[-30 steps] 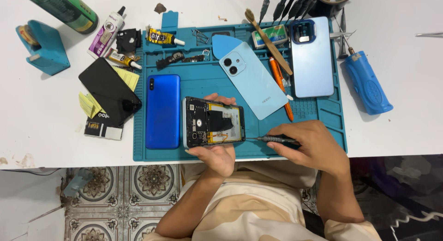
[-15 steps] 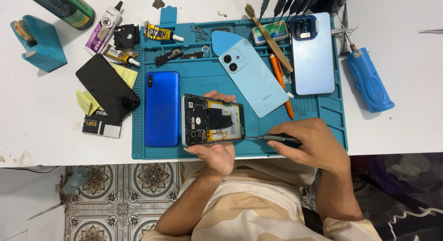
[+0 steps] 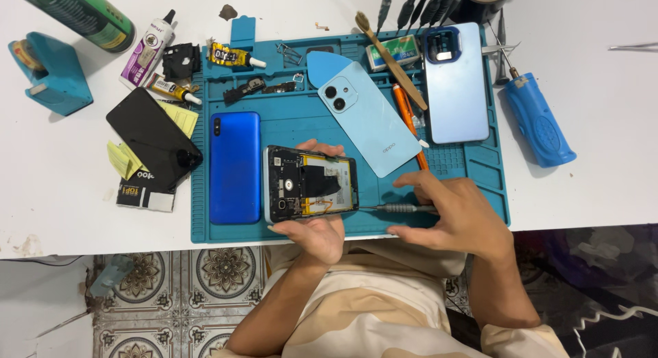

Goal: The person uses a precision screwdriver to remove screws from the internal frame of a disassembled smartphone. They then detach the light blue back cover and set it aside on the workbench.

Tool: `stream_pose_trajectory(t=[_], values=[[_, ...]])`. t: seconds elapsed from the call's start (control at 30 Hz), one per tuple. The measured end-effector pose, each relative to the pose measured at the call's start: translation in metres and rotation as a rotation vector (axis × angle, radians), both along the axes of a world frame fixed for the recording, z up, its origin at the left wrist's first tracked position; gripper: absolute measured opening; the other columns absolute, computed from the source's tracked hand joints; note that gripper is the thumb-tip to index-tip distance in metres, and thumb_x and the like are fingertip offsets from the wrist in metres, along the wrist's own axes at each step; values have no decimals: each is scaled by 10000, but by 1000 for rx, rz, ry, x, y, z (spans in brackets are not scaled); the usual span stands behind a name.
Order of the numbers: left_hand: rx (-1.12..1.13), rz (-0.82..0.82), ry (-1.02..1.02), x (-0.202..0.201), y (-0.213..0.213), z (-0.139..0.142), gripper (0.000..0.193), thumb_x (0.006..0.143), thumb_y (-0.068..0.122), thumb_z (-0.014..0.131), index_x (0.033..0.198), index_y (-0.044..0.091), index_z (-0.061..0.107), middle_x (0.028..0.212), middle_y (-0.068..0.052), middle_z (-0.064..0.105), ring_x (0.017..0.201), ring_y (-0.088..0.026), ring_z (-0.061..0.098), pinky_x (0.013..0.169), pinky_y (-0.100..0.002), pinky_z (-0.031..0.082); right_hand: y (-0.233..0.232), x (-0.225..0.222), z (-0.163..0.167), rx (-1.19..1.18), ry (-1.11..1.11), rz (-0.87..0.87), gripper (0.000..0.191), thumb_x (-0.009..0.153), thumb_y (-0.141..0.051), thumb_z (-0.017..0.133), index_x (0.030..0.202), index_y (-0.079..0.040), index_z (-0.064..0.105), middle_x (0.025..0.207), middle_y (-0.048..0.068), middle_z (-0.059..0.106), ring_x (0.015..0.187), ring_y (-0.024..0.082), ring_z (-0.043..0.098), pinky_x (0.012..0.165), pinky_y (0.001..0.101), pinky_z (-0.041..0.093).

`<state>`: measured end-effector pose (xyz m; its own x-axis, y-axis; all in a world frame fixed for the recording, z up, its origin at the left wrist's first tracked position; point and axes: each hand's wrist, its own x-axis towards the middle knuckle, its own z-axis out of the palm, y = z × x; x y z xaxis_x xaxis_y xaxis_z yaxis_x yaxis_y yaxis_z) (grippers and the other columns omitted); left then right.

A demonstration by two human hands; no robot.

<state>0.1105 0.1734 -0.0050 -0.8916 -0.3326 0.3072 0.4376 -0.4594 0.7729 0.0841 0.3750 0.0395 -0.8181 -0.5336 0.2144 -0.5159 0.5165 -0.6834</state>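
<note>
An opened phone [image 3: 310,184] with its back cover off lies sideways on the teal repair mat [image 3: 473,173], showing its battery and boards. My left hand [image 3: 312,231] grips it from the near edge, with fingers curled over its far edge. My right hand [image 3: 456,214] holds a small screwdriver [image 3: 391,208] whose tip points at the phone's right end.
On the mat lie a dark blue phone back [image 3: 235,167], a light blue back cover [image 3: 367,118], a pale blue phone [image 3: 456,84], a brush [image 3: 391,60] and an orange tool [image 3: 406,111]. Left of it sit a black screen [image 3: 154,138], glue tubes [image 3: 147,49] and a teal holder [image 3: 51,73]. A blue electric screwdriver [image 3: 538,121] lies right.
Both hands stay on the opened phone and the screwdriver. The view has shifted slightly; nothing else has visibly moved.
</note>
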Motion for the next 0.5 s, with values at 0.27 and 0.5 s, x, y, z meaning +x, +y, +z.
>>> stream_pose_trajectory(t=[0.27, 0.5], values=[[7, 8, -9, 1, 2, 4, 1124, 889, 910, 317, 1507, -29, 343, 1363, -219, 528, 1303, -328, 554, 1183, -518, 446, 7, -2, -6, -21, -95, 18, 586, 721, -290, 877, 1194, -86, 598, 533, 49, 407, 452, 228, 382, 450, 379, 326], [-14, 8, -4, 0, 0, 6, 1131, 898, 915, 308, 1508, -37, 358, 1339, -222, 549, 1250, -315, 561, 1158, -504, 449, 7, -3, -8, -1, -83, 17, 537, 702, -197, 801, 1195, -84, 619, 553, 62, 467, 461, 231, 459, 464, 372, 361]])
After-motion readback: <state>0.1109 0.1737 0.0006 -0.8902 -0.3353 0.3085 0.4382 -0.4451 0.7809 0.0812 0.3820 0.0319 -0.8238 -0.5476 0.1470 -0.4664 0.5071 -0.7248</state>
